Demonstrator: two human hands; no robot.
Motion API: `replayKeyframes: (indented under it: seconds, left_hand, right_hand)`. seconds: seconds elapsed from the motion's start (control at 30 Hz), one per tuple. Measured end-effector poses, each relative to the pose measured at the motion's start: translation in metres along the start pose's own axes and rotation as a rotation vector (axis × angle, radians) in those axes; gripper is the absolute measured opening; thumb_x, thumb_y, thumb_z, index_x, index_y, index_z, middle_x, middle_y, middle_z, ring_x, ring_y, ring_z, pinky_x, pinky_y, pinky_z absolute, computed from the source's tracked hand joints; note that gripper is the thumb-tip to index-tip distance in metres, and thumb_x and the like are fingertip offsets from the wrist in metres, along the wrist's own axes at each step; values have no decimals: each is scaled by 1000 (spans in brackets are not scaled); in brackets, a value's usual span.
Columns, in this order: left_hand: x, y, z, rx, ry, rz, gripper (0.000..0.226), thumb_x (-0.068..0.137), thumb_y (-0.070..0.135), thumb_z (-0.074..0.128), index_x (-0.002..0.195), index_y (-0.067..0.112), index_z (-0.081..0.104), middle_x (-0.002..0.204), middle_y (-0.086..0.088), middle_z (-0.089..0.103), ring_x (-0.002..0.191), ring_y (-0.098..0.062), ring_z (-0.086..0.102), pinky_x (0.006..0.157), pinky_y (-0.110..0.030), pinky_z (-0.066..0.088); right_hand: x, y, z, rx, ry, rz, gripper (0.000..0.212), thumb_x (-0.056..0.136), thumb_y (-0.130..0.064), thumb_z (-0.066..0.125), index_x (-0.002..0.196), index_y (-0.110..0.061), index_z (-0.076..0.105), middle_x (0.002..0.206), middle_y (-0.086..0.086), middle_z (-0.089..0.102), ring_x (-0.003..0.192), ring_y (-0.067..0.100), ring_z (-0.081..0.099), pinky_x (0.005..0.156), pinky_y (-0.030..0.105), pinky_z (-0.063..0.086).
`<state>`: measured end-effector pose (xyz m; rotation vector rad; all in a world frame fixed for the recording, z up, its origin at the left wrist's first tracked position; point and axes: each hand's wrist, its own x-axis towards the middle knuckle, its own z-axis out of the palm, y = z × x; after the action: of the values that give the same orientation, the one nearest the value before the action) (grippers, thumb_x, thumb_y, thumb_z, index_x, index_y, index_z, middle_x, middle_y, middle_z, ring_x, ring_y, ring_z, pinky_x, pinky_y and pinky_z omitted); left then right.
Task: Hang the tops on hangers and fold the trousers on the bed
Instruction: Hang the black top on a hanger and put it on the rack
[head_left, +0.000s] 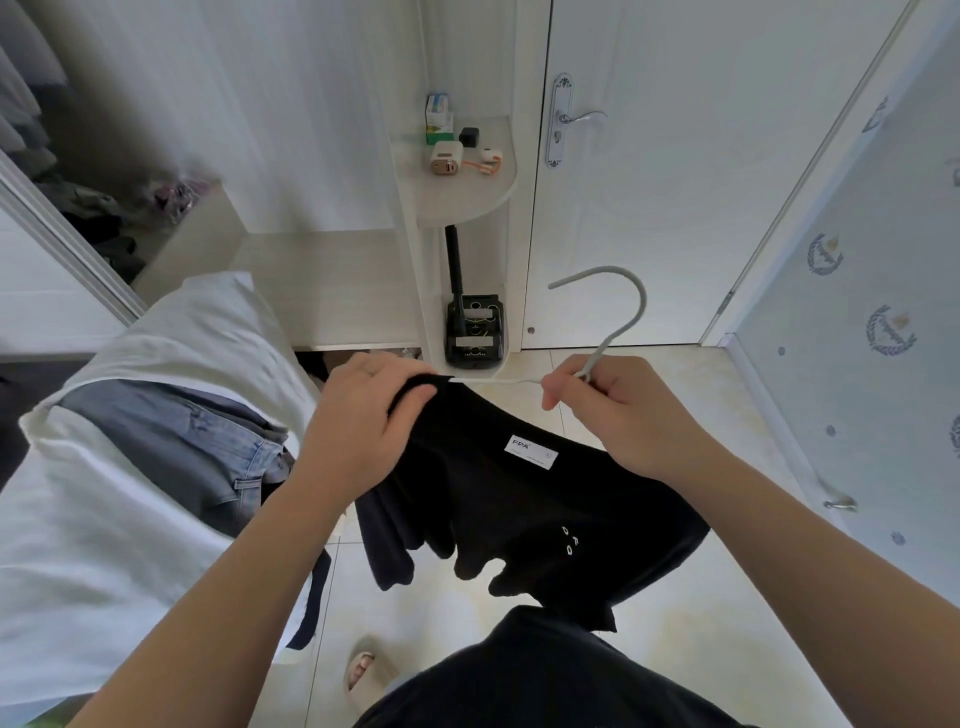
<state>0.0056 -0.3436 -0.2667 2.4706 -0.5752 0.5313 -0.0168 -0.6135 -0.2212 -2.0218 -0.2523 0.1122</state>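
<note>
Bed (104, 519): white cover, left of the left hand.
Black top (493, 509): hangs in the air between and below both hands, white label facing up.
Jeans (208, 441): crumpled on the bed, just left of the left forearm.
Left hand (363, 415): fingers curled, gripping the top's upper edge.
Right hand (613, 410): apart from the left, pinching the hanger's neck.
Hanger (640, 312): grey hook above the right hand; one arm reaches the left hand's fabric.

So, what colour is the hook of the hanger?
Light grey. The curved hanger hook shows best in the head view, above the right hand.
</note>
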Motion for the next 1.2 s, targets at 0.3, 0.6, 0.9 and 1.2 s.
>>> replayKeyframes:
  seconds: [0.3, 0.6, 0.9, 1.2]
  left_hand:
    - [12, -8, -22, -162, 104, -162, 11, 95, 12, 63, 98, 19, 71, 89, 15, 66, 89, 2, 60, 85, -11, 42]
    - [-1, -44, -33, -49, 81, -281, 17, 97, 13, 62, 110, 12, 73, 95, 6, 66, 96, -13, 60, 87, -8, 39]
    - [-14, -50, -26, 86, 123, -245, 16, 95, 8, 66, 110, 6, 73, 90, 3, 62, 94, -27, 60, 85, -29, 42]
    - [11, -37, -53, -250, 257, -342, 27, 97, 15, 64, 97, 42, 65, 95, 22, 68, 96, 6, 60, 90, -10, 43]
  right_hand:
    - [6, 50, -34, -149, -174, 148, 23, 89, -27, 73, 110, -36, 67, 100, -17, 70, 93, -2, 65, 85, 17, 48]
    - [3, 110, -57, -410, -160, 400, 22, 93, -19, 60, 79, -3, 61, 65, 0, 54, 66, 20, 52, 65, 33, 39]
    - [0, 62, -44, -162, 279, 40, 11, 87, -16, 74, 82, -23, 68, 91, -13, 67, 88, 1, 63, 79, 11, 42]
    - [14, 41, -51, -208, 167, -50, 22, 94, -29, 66, 107, -31, 48, 89, -7, 64, 84, 23, 62, 80, 40, 52]
